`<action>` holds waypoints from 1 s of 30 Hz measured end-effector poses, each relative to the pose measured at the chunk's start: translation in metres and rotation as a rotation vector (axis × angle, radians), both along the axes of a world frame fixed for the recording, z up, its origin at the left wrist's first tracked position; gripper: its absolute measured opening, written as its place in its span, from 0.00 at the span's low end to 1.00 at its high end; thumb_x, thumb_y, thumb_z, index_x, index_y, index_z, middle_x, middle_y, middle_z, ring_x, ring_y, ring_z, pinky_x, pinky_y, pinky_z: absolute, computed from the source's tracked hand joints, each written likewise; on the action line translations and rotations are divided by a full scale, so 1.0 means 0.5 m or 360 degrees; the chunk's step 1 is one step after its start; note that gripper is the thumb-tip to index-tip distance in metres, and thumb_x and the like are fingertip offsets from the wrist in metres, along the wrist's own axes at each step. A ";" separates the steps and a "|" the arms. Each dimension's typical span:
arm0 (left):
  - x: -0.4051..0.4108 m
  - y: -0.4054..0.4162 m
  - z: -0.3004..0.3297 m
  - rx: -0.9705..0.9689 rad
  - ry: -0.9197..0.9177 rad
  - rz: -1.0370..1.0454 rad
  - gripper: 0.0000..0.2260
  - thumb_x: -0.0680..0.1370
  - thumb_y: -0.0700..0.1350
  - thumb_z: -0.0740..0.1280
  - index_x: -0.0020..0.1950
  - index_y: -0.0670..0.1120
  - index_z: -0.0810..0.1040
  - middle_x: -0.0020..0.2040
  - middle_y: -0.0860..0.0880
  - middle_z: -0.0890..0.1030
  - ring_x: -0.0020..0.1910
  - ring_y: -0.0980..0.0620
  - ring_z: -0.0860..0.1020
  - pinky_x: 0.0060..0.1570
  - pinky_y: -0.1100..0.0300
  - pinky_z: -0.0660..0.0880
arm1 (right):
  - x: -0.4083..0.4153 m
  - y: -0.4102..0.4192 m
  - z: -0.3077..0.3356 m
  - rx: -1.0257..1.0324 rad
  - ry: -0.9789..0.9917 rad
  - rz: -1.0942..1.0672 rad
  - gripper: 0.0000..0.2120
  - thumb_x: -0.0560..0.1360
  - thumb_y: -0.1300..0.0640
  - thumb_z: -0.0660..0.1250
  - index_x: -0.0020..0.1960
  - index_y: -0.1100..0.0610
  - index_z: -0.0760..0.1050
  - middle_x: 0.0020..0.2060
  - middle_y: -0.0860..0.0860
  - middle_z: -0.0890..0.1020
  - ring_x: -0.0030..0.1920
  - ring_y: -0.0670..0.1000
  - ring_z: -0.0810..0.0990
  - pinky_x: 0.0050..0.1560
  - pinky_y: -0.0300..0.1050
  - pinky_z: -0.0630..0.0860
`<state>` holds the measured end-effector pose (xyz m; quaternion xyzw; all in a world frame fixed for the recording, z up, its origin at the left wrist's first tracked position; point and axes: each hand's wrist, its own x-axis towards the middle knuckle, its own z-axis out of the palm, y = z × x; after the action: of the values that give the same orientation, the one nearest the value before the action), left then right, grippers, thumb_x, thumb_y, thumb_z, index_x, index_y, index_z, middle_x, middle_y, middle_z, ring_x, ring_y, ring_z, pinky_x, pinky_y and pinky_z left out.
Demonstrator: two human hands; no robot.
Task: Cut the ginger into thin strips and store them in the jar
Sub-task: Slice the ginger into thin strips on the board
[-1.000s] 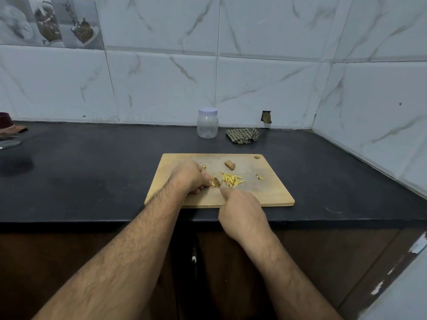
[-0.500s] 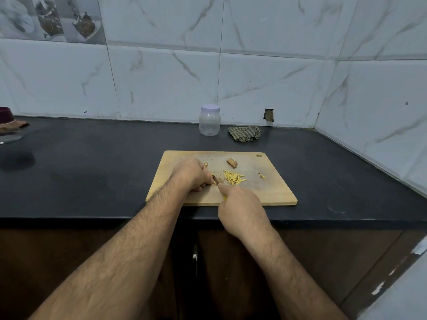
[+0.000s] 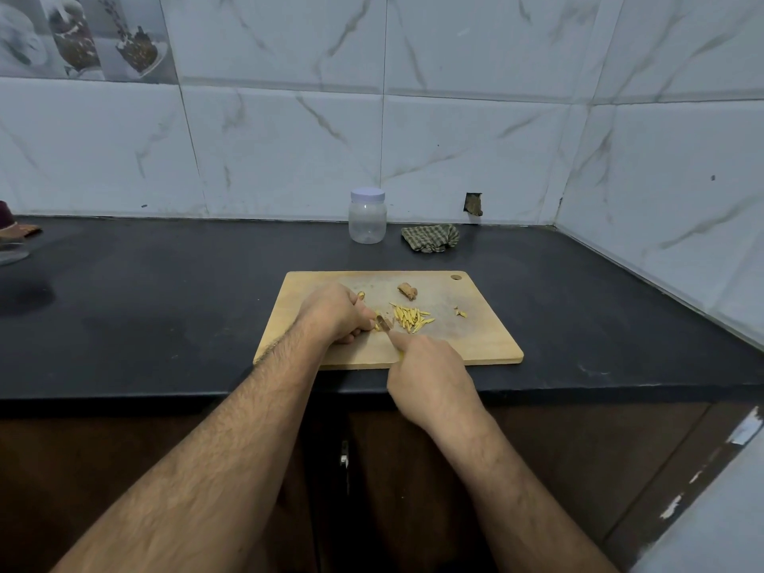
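A wooden cutting board (image 3: 475,341) lies on the black counter. My left hand (image 3: 337,314) curls over a small ginger piece at the board's middle left, fingertips pinning it down. My right hand (image 3: 430,376) grips a knife (image 3: 384,323), index finger stretched along its back; the short blade meets the ginger by my left fingertips. A pile of yellow ginger strips (image 3: 411,317) lies just right of the blade. A brown ginger chunk (image 3: 408,291) rests further back. The clear plastic jar (image 3: 367,217) with a white lid stands closed near the wall.
A crumpled checked cloth (image 3: 431,237) lies right of the jar. A few ginger scraps (image 3: 459,312) sit on the board's right part. At the far left counter edge stands a glass dish with a dark object (image 3: 10,241). Tiled walls close the back and right.
The view has shifted slightly; both hands stay at the same spot on the board, with the knife making small cutting motions at the ginger.
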<state>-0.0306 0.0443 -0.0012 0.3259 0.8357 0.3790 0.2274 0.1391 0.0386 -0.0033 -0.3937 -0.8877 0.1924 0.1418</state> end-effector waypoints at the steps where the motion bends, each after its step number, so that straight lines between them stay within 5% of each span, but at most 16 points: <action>1: 0.000 -0.001 0.000 0.0003 0.0001 0.0002 0.05 0.72 0.40 0.75 0.37 0.47 0.83 0.33 0.50 0.81 0.28 0.55 0.73 0.33 0.61 0.76 | 0.000 0.002 -0.001 -0.0003 0.0011 0.0004 0.26 0.77 0.62 0.58 0.75 0.49 0.67 0.62 0.52 0.78 0.61 0.55 0.75 0.57 0.49 0.76; 10: 0.001 0.000 -0.004 0.0013 0.0012 0.0031 0.10 0.73 0.40 0.74 0.32 0.47 0.80 0.31 0.50 0.79 0.31 0.51 0.75 0.47 0.54 0.80 | -0.010 0.008 -0.008 -0.0038 0.0058 0.0048 0.28 0.78 0.61 0.58 0.77 0.47 0.64 0.69 0.50 0.74 0.66 0.53 0.73 0.63 0.49 0.75; 30: 0.002 0.000 -0.001 0.0017 0.0020 0.0038 0.09 0.72 0.40 0.74 0.33 0.47 0.80 0.32 0.51 0.82 0.29 0.52 0.75 0.43 0.57 0.80 | 0.013 -0.010 -0.004 -0.0020 -0.0048 0.0025 0.25 0.78 0.61 0.59 0.74 0.48 0.67 0.57 0.52 0.79 0.56 0.54 0.77 0.52 0.50 0.79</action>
<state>-0.0299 0.0443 -0.0017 0.3195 0.8390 0.3841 0.2157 0.1456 0.0338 -0.0054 -0.3904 -0.8915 0.1931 0.1243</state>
